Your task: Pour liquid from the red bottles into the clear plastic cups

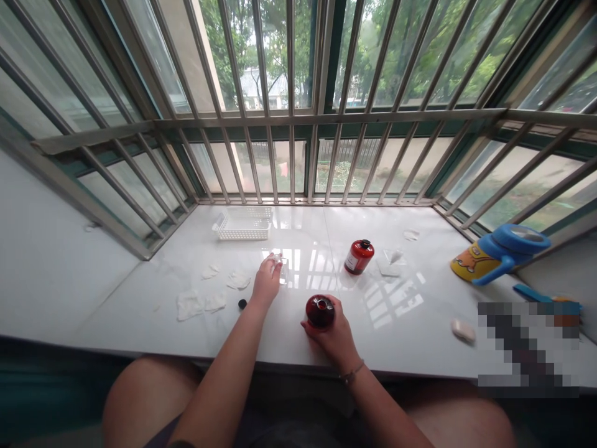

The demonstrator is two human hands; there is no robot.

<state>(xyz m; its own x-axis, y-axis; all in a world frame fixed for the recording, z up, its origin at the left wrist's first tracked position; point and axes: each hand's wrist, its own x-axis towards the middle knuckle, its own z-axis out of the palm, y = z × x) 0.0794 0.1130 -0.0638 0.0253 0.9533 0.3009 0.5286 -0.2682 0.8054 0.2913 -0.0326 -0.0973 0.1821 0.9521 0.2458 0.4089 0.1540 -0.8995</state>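
My right hand (336, 336) is wrapped round a dark red bottle (319, 308), which stands uncapped near the front edge with its round mouth showing. Farther left and forward, my left hand (267, 277) has its fingertips closed on a small clear piece (277, 257), too see-through to name. Just right of those fingers sits a clear square-cornered container (284, 274). Beside my left forearm lies a small black cap (242, 304). A second red bottle (358, 257) with a pale label and a black cap stands beyond my right hand.
Crumpled white tissues (189, 306) lie at left. A white perforated basket (243, 231) stands by the barred window. At right are a clear packet (390, 264), a blue and yellow cup (489, 255) and a pale bar (463, 331). A blurred-out patch covers the right front.
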